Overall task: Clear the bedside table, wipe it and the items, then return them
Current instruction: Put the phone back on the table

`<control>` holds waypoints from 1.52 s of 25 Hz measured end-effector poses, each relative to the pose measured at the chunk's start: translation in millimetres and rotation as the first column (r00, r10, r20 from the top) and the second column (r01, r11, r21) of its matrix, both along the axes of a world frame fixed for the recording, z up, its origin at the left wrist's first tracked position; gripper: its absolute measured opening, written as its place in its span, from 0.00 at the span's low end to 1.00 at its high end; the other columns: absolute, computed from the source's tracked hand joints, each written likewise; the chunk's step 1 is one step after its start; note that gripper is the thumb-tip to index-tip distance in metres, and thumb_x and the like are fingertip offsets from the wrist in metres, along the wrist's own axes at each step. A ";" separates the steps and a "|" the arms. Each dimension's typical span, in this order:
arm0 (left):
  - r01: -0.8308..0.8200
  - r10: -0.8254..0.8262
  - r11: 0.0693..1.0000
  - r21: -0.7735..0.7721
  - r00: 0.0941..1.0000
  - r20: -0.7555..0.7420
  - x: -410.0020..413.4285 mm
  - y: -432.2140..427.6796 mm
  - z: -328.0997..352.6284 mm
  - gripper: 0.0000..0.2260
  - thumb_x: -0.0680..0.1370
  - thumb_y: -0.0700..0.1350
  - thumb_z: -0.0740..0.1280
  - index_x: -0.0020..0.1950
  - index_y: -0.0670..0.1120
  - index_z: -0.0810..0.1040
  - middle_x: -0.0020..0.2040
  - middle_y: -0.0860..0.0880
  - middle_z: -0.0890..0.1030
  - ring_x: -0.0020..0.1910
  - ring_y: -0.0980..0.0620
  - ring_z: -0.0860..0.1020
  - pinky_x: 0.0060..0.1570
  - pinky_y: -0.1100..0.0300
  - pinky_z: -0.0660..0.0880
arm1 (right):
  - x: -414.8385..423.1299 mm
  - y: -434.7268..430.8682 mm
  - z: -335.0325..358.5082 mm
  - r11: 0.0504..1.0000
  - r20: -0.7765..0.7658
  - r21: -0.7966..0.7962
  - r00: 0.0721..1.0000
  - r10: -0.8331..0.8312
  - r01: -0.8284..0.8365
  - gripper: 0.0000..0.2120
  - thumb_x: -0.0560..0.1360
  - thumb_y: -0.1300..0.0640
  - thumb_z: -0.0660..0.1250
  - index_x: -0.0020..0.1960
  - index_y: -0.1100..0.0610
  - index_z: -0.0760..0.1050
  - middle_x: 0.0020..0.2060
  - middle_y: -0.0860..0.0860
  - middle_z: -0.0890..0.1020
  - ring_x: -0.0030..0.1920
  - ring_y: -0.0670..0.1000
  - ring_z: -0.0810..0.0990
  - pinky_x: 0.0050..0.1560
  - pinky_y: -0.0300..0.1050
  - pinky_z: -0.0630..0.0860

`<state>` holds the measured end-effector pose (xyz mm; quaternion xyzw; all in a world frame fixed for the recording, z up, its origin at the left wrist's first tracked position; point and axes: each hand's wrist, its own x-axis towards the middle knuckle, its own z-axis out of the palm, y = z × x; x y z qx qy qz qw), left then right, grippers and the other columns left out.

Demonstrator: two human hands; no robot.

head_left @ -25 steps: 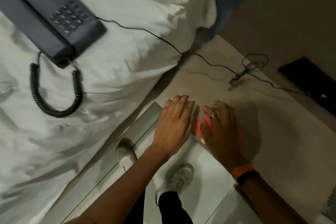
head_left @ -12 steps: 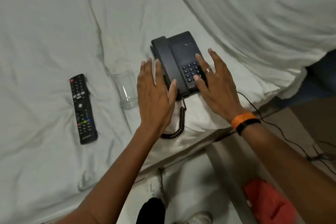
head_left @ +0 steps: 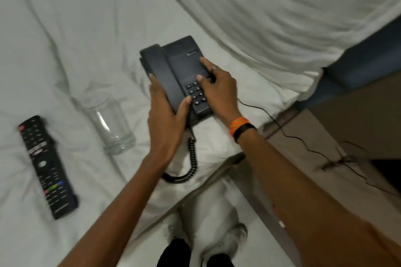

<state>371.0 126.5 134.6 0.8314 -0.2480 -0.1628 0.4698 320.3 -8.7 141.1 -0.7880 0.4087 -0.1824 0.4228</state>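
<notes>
Telephone (head_left: 173, 65) lies on the bed (head_left: 86, 28), long axis pointing away from the person, left hand (head_left: 167, 119) gripping its handset side and right hand (head_left: 219, 89) clasping its keypad side, with the tabletop (head_left: 303, 158) off to the right.

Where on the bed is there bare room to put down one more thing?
Widest: the bare sheet beyond the remote and glass, left of the telephone. A narrower strip lies between remote and glass. Crowded: the bed edge, where the left hand and right hand grip the telephone and its coiled cord loops.
</notes>
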 end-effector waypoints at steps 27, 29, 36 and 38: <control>0.896 -0.826 0.431 0.110 0.440 -0.352 -249.2 -178.1 -144.1 0.42 0.72 0.43 0.76 0.76 0.65 0.55 0.68 0.58 0.75 0.62 0.60 0.77 0.57 0.75 0.74 | -370.8 -14.8 -143.8 0.398 -0.144 0.379 0.478 -0.866 0.836 0.21 0.79 0.67 0.64 0.68 0.51 0.78 0.64 0.54 0.82 0.55 0.47 0.83 0.54 0.35 0.78; 0.901 -0.837 0.418 0.114 0.431 -0.336 -247.7 -192.6 -155.3 0.44 0.72 0.41 0.76 0.80 0.57 0.55 0.69 0.51 0.77 0.64 0.56 0.78 0.64 0.65 0.76 | -368.3 -25.4 -152.6 0.404 -0.133 0.371 0.479 -0.868 0.836 0.20 0.79 0.67 0.65 0.69 0.53 0.77 0.65 0.54 0.81 0.55 0.45 0.82 0.50 0.26 0.76; 0.907 -0.865 0.413 0.080 0.418 -0.279 -237.5 -222.1 -178.1 0.45 0.72 0.41 0.76 0.80 0.59 0.52 0.67 0.60 0.72 0.61 0.70 0.73 0.58 0.78 0.71 | -357.0 -59.3 -168.3 0.426 -0.071 0.380 0.485 -0.872 0.821 0.20 0.79 0.69 0.64 0.68 0.55 0.77 0.67 0.56 0.80 0.67 0.52 0.79 0.67 0.49 0.78; 0.900 -0.859 0.428 0.086 0.435 -0.270 -236.8 -229.6 -181.9 0.45 0.72 0.42 0.76 0.80 0.57 0.53 0.67 0.60 0.73 0.59 0.74 0.74 0.58 0.77 0.72 | -357.1 -67.5 -172.9 0.433 -0.060 0.374 0.488 -0.871 0.820 0.20 0.79 0.69 0.64 0.68 0.55 0.77 0.67 0.56 0.80 0.68 0.52 0.78 0.68 0.49 0.76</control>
